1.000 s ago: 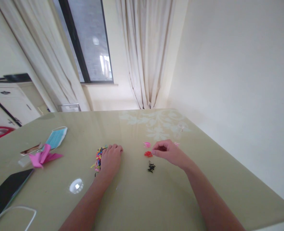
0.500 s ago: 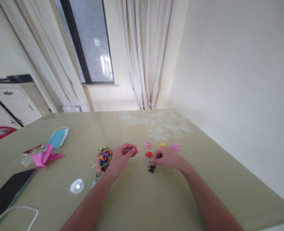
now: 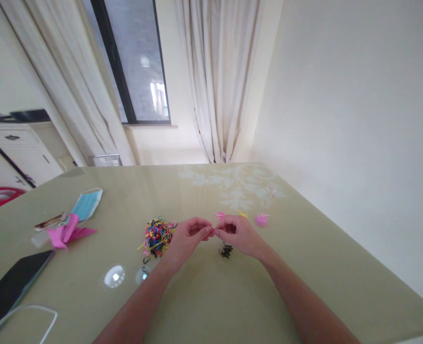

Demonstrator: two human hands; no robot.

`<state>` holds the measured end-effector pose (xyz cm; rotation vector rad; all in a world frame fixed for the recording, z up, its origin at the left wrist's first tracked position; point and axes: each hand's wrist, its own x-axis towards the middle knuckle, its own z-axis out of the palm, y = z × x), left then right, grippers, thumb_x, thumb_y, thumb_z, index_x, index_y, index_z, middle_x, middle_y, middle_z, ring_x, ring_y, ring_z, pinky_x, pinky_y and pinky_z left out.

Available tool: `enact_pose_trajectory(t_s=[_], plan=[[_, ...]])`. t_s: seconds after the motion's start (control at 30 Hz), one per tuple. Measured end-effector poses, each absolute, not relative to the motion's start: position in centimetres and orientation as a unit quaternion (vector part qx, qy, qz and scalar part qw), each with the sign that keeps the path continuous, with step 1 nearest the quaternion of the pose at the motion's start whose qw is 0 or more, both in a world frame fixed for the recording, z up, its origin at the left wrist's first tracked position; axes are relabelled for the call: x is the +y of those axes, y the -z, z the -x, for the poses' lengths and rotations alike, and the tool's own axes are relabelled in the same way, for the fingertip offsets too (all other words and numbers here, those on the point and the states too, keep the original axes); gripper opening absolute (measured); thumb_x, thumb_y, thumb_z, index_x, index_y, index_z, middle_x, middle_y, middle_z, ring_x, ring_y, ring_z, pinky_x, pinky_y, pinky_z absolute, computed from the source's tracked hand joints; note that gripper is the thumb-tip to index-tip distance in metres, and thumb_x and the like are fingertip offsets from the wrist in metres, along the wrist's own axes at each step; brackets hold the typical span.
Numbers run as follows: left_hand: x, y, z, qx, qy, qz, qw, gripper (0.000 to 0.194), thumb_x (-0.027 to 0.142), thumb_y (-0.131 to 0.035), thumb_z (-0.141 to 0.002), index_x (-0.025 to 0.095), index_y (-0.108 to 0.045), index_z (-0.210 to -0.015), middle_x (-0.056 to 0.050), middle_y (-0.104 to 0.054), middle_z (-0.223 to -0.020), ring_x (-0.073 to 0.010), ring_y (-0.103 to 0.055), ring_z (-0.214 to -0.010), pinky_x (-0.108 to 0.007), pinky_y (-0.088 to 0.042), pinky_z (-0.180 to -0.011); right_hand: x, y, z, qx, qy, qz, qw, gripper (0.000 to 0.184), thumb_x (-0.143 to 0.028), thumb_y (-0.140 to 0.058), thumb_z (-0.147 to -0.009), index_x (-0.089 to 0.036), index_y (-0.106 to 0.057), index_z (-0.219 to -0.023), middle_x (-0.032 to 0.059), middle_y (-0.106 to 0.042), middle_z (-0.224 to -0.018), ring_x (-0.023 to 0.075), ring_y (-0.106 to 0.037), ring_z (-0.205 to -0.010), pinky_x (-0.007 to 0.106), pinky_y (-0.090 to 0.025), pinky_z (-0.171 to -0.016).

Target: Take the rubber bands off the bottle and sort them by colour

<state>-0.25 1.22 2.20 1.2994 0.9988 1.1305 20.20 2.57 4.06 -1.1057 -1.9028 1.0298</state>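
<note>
My left hand (image 3: 194, 235) is closed in a pinch on a pink rubber band (image 3: 212, 231), just above the table. My right hand (image 3: 240, 234) meets it there, thumb and forefinger pinched at the same pink band. A mixed heap of coloured rubber bands (image 3: 157, 237) lies left of my left hand. Below my right hand is a small pile of black rubber bands (image 3: 226, 251). Behind it, partly covered, are small pink bands (image 3: 220, 216) and yellow bands (image 3: 243, 214). A pink-purple clump (image 3: 262, 220) sits further right. The red pile is hidden by my hands.
The glossy table (image 3: 211, 301) carries a blue face mask (image 3: 87, 204), a pink folded-paper piece (image 3: 70, 233), a dark tablet or phone (image 3: 16, 286) and a white cable (image 3: 35, 306) on the left. Few loose black bands (image 3: 146, 260) lie by the heap. A wall borders the right side.
My right hand has left the black pile and moved left and up to my left hand's fingertips. My left hand has shifted slightly right and down.
</note>
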Motion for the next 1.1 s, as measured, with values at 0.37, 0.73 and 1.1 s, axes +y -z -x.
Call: enact_pose_trajectory(t_s=[0.37,0.73,1.1], plan=[[1.0,-2.4,0.0,0.414,-0.473,-0.566,0.533,0.037,0.051,-0.081,-0.078,0.016,-0.074,-0.091,-0.007,-0.079,-0.086,-0.0185,-0.072,-0.078,-0.032,-0.059,-0.077,2.2,-4.4,-20.0,-0.735,-0.396,0.428,0.345,0.027,-0.042,-0.076,-0.083,-0.016,-0.075,-0.074,-0.0026,-0.053,-0.059,0.0099,-0.041,-0.055,0.024,-0.028,-0.051],[1.9,-1.4,4.0,0.672,-0.195,-0.714,0.019,0.026,0.025,-0.06,-0.093,0.018,-0.071,-0.116,-0.015,-0.071,-0.122,-0.0335,-0.06,-0.119,-0.048,-0.043,-0.102,1.8,-7.0,-21.4,-0.638,-0.479,0.394,0.455,0.035,-0.053,-0.08,-0.081,-0.018,-0.079,-0.08,0.0012,-0.066,-0.071,0.0146,-0.055,-0.068,0.028,-0.045,-0.064],[2.6,-1.0,4.7,0.666,-0.135,-0.733,0.022,0.026,0.017,-0.049,-0.098,0.018,-0.071,-0.112,-0.012,-0.074,-0.112,-0.0297,-0.066,-0.108,-0.04,-0.045,-0.095,2.1,-6.7,-22.2,-0.632,-0.449,0.392,0.496,0.037,-0.055,-0.079,-0.081,-0.019,-0.076,-0.073,-0.0008,-0.056,-0.062,0.0134,-0.047,-0.062,0.027,-0.042,-0.059]])
